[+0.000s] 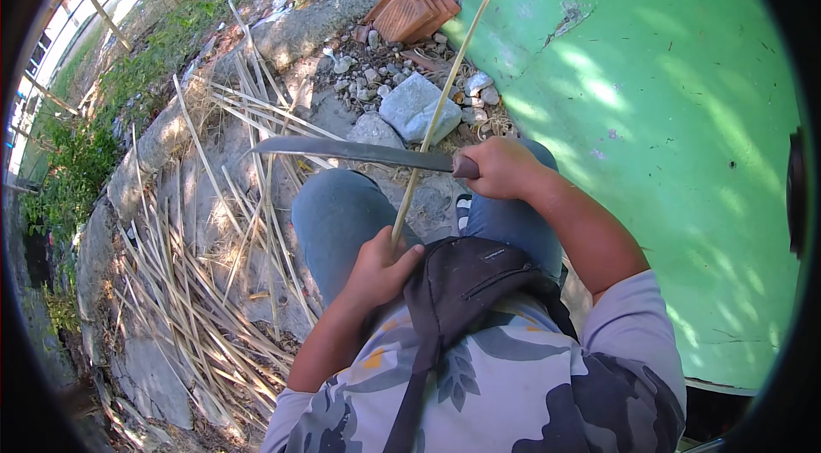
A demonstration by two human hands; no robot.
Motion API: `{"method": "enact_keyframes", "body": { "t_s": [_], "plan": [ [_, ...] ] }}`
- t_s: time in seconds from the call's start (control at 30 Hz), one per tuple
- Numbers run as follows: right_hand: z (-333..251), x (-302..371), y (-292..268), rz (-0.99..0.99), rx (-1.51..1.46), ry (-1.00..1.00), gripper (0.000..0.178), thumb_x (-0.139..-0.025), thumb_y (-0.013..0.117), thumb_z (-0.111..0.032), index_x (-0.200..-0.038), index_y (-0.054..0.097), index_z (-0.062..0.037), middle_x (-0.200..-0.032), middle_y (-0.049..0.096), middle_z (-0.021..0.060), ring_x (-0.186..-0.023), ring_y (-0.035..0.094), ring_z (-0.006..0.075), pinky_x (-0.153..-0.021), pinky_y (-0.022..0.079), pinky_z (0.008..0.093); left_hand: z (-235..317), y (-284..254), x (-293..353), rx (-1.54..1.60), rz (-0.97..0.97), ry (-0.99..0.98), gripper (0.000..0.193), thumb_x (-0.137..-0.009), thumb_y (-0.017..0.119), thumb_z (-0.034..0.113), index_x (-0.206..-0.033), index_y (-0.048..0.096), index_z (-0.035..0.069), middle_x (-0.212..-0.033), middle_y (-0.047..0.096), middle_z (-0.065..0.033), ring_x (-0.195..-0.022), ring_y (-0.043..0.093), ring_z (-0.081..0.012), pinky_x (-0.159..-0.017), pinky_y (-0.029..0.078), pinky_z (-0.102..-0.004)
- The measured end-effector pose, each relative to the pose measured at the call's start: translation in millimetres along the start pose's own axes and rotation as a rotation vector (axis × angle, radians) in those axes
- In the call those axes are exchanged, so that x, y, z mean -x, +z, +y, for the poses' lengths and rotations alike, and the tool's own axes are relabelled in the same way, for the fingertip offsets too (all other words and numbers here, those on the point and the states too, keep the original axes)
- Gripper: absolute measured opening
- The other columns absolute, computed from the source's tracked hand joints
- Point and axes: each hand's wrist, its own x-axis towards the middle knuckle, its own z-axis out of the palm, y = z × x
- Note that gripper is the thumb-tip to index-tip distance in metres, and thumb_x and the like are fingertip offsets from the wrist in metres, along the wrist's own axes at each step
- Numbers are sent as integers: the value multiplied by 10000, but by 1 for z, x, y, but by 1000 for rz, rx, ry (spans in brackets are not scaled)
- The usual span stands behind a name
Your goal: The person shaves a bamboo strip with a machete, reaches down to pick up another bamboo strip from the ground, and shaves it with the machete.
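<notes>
My left hand [380,269] is closed around the lower end of a long pale bamboo strip [456,55], just above my lap. The strip slants up and away to the right. In my right hand [503,167] is the brown handle of a machete [359,150], its long dark blade pointing left. The blade crosses the strip a little above my left hand and appears to touch it. Fingers of both hands are wrapped tight, and the strip's lowest end is hidden in the left one.
Many loose bamboo strips [192,307] lie piled on the ground to my left. Ahead are a pale stone block [419,108], rubble [368,76] and stacked orange tiles [412,12]. A cracked green surface [650,153] runs along my right. A black bag [470,278] hangs at my front.
</notes>
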Motion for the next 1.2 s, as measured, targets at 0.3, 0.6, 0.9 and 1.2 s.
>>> {"method": "enact_keyframes", "body": {
  "t_s": [0.3, 0.6, 0.9, 1.2],
  "plan": [
    [21, -18, -18, 35, 33, 91, 131, -738, 682, -218, -825, 670, -121, -760, 671, 145, -755, 661, 374, -681, 510, 480, -11, 1, -2, 18, -19, 4, 360, -887, 705, 291, -930, 538, -25, -716, 582, -106, -662, 548, -164, -620, 467, -354],
    [10, -13, -16, -78, 170, -30, 111, -738, 669, -192, -806, 667, -105, -771, 673, 154, -754, 658, 377, -682, 513, 464, -13, -1, 0, 35, -60, -5, 365, -887, 706, 294, -952, 531, -19, -745, 573, -87, -690, 531, -150, -640, 463, -340],
    [-6, -10, -15, -54, -29, 16, 141, -734, 674, -208, -847, 677, -124, -771, 674, 144, -759, 659, 372, -678, 510, 464, -9, -2, 0, 122, -43, -36, 333, -887, 716, 259, -952, 525, -5, -758, 548, -45, -711, 504, -115, -637, 453, -309],
    [-1, -24, -7, -71, 98, 34, 154, -740, 671, -259, -850, 686, -152, -795, 688, 124, -780, 671, 368, -699, 528, 468, -14, -3, -3, 211, -59, -79, 313, -886, 720, 237, -962, 525, 5, -784, 538, -11, -706, 494, -106, -636, 446, -293]
  ]
}}
